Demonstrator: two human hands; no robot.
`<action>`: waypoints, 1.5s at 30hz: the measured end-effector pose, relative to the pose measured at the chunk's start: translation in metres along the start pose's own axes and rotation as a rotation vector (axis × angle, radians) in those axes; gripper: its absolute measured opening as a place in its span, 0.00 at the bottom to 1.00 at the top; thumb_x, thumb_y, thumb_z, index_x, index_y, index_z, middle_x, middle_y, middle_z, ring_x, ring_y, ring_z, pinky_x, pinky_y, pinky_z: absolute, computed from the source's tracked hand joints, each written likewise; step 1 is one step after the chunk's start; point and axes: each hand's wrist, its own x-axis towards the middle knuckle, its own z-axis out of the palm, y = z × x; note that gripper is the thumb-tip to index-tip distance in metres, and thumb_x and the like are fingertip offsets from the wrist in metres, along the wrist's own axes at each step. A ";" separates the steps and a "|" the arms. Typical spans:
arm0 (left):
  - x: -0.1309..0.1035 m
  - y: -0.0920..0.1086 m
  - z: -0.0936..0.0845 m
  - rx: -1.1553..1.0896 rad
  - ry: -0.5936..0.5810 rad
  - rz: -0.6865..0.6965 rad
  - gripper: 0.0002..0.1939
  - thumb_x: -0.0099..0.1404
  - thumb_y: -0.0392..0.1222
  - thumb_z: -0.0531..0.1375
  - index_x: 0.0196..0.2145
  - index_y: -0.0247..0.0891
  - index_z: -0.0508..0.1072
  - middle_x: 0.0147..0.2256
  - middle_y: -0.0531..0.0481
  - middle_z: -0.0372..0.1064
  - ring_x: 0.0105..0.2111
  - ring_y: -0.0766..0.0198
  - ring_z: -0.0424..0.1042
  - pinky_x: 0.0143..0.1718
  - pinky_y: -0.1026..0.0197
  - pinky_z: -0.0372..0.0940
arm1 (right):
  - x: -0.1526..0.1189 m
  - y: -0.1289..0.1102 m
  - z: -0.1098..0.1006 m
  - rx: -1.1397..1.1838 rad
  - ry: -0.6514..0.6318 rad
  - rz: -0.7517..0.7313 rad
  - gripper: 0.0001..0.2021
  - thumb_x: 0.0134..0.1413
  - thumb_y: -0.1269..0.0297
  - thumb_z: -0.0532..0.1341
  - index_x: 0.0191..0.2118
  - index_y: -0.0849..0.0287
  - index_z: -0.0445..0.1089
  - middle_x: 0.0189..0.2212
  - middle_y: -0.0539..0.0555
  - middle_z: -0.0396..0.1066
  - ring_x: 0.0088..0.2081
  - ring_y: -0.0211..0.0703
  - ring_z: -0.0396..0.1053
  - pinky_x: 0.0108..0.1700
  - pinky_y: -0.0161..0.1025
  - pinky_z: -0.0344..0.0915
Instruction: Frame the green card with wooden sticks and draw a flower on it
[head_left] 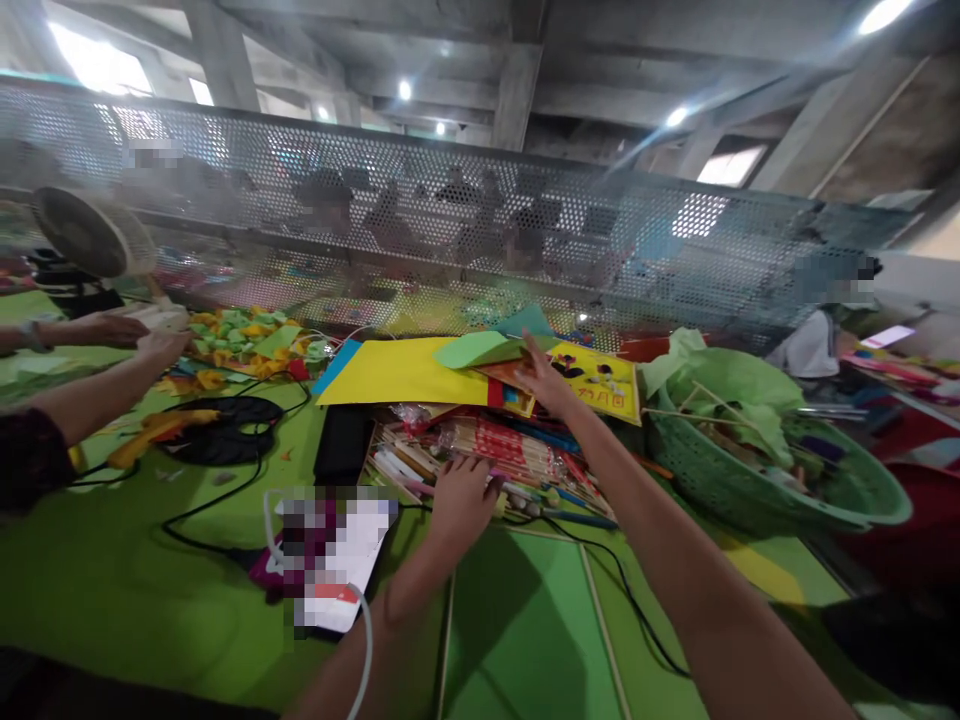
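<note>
My left hand [466, 497] rests palm down on a pile of pens and thin sticks [409, 465], its fingers slightly bent and apart; a pink pen [421, 488] lies beside it. Further back, my right hand [551, 384] reaches over a stack of coloured paper with its fingers spread, touching the sheets near a light green sheet [476, 349]. A large yellow sheet [397, 371] extends to the left of that hand, and a yellow printed card [611, 385] to its right. Red-and-white packaging [499, 445] shows among the sticks between my hands.
Right stands a green basket [780, 505] with crumpled paper and sticks. A phone [349, 570] with a white cable lies at front left, near a black case [341, 445]. A co-worker's hands [161, 340] are at far left, before a fan [97, 235]. A perforated metal screen [420, 230] spans the back.
</note>
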 end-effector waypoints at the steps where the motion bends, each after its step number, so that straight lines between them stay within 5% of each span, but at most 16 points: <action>1: 0.000 0.000 -0.001 0.000 0.005 -0.004 0.10 0.73 0.41 0.58 0.48 0.41 0.77 0.48 0.45 0.78 0.51 0.50 0.74 0.55 0.48 0.63 | -0.001 0.003 -0.001 -0.062 0.005 0.010 0.43 0.58 0.63 0.62 0.76 0.47 0.45 0.65 0.54 0.67 0.64 0.54 0.66 0.65 0.54 0.62; 4: 0.001 0.001 -0.002 -0.008 0.021 -0.012 0.09 0.73 0.41 0.58 0.48 0.42 0.77 0.47 0.46 0.78 0.50 0.51 0.74 0.54 0.48 0.63 | -0.014 0.012 0.000 -0.258 0.027 0.038 0.47 0.54 0.69 0.61 0.76 0.52 0.41 0.59 0.60 0.73 0.54 0.62 0.74 0.56 0.58 0.68; 12: 0.003 -0.004 0.000 -0.064 0.062 -0.030 0.13 0.72 0.41 0.60 0.53 0.43 0.75 0.50 0.45 0.77 0.51 0.51 0.74 0.55 0.48 0.64 | -0.030 0.009 0.001 -0.608 0.106 -0.023 0.38 0.56 0.78 0.54 0.73 0.61 0.54 0.38 0.65 0.78 0.50 0.63 0.71 0.56 0.59 0.61; 20: 0.014 -0.014 0.000 -0.152 0.146 -0.014 0.23 0.74 0.42 0.56 0.64 0.43 0.66 0.59 0.42 0.72 0.59 0.51 0.70 0.60 0.48 0.64 | -0.069 -0.007 -0.036 -0.613 0.206 -0.085 0.33 0.58 0.75 0.54 0.70 0.56 0.58 0.41 0.55 0.79 0.44 0.54 0.74 0.50 0.49 0.66; 24: 0.024 -0.010 -0.006 -0.164 0.169 0.014 0.27 0.74 0.43 0.56 0.69 0.45 0.60 0.67 0.44 0.61 0.67 0.54 0.59 0.68 0.49 0.55 | -0.115 0.000 -0.052 -0.600 0.146 -0.117 0.22 0.58 0.74 0.55 0.56 0.53 0.73 0.43 0.55 0.80 0.46 0.51 0.75 0.49 0.46 0.68; 29: 0.033 -0.011 -0.013 -0.115 0.109 -0.066 0.24 0.74 0.44 0.55 0.66 0.44 0.66 0.60 0.44 0.71 0.62 0.50 0.65 0.64 0.47 0.59 | -0.164 0.016 -0.059 -0.590 0.015 -0.112 0.14 0.58 0.73 0.55 0.41 0.53 0.77 0.40 0.55 0.79 0.42 0.50 0.76 0.45 0.45 0.68; 34: 0.029 -0.018 -0.016 -0.036 0.026 -0.171 0.17 0.73 0.43 0.56 0.56 0.45 0.75 0.54 0.44 0.75 0.57 0.48 0.69 0.61 0.46 0.61 | -0.189 0.030 -0.054 -0.577 -0.062 -0.086 0.14 0.60 0.72 0.55 0.43 0.53 0.78 0.42 0.58 0.79 0.44 0.52 0.76 0.47 0.48 0.70; 45: 0.020 -0.026 -0.016 0.037 -0.041 -0.217 0.20 0.72 0.41 0.58 0.60 0.45 0.72 0.54 0.43 0.75 0.60 0.51 0.68 0.62 0.49 0.60 | -0.195 0.032 -0.045 -0.597 -0.170 -0.045 0.20 0.59 0.72 0.58 0.56 0.54 0.73 0.54 0.59 0.75 0.51 0.53 0.75 0.47 0.47 0.70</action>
